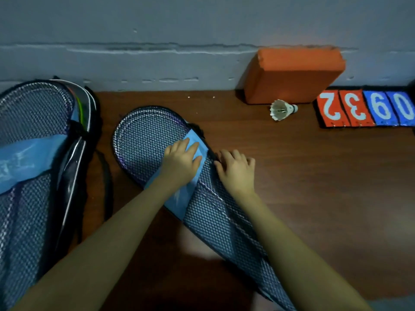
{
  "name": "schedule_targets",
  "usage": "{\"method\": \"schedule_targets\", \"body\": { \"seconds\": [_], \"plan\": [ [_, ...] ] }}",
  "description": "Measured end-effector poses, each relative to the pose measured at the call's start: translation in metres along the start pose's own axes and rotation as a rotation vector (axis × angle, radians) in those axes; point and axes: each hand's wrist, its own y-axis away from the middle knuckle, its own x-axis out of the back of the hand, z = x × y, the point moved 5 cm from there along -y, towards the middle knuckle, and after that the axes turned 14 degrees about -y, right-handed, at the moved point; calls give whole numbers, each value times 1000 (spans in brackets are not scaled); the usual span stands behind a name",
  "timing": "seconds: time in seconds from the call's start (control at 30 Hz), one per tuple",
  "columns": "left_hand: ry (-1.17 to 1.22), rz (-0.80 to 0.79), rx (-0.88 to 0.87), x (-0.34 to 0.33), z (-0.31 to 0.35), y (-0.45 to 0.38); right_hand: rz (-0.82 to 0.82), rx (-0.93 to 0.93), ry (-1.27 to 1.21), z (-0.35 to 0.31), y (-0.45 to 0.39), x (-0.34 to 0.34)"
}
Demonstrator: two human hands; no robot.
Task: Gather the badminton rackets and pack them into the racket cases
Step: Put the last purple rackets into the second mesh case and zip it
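**Head view: two hands on a mesh racket case**

Head camera looks down at a dark wooden floor that meets a grey wall at the top of the frame. Biggest thing here is the racket bag on the left — blue mesh with a light blue band, racket frames showing along its open right edge. Just beside it, in the middle of the floor, lies the mesh racket case, running diagonally from its rounded head near the wall down toward the lower right; a racket's purple rim shows through the netting.

Against the wall on the right leans an orange block, and further right a row of score cards — two red, two blue — lies flat on the floor.

The left hand rests on the case's light blue band, fingers straight and pressed down on the fabric. The right hand sits at the case's right edge, fingers curled over the dark zipper seam; I cannot tell whether it pinches a zipper pull.

Smallest, a white shuttlecock lies on its side just in front of the orange block.
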Motion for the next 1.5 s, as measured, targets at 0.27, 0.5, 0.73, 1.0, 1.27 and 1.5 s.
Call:
{"method": "schedule_targets", "body": {
  "seconds": [0.27, 0.5, 0.73, 1.0, 1.27, 1.5],
  "plan": [
    [178, 9, -8, -15, -21, -29, 119, 134, 102, -20, -25, -30],
    [681, 39, 281, -10, -34, -32, 80, 301, -187, -38, -8, -22],
    [744, -23, 467, -7, -30, -18, -88, 278, -345, -35, 13, -9],
    [878, 41, 468, 10, -11, 17, -93, 84, -674, -25, 29, 1],
    [879, 148, 440, 52, -11, 58, -76, 167, -546, -41, 49, 8],
    [858, 247, 419, 68, -8, 84, -6, 221, -556, -53, 63, 17]
  ]
}}
